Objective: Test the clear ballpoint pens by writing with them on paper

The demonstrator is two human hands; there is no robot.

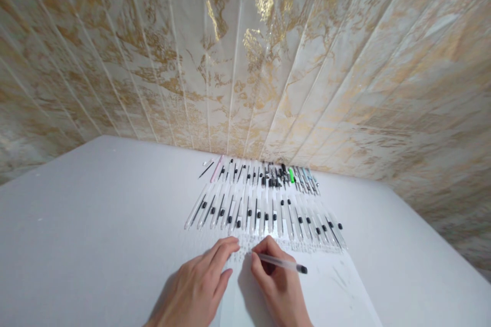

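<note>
My right hand (278, 283) grips a clear-barrelled pen (282, 261) with a black end, its tip down at a sheet of paper (330, 296). Small dark marks run across the upper part of that sheet. Left of the pen, my left hand (201, 278) rests palm down with its fingers stretched out, the fingertips near the marked area. Just beyond both hands lies a row of clear pens (249, 212) with black caps or ends, set side by side.
Behind the near row, a second row holds more pens, black caps (272, 182), a green piece (291, 175) and a pink stick (217, 168). The white table (95, 225) meets a gold-and-white patterned wall (238, 61) at the back.
</note>
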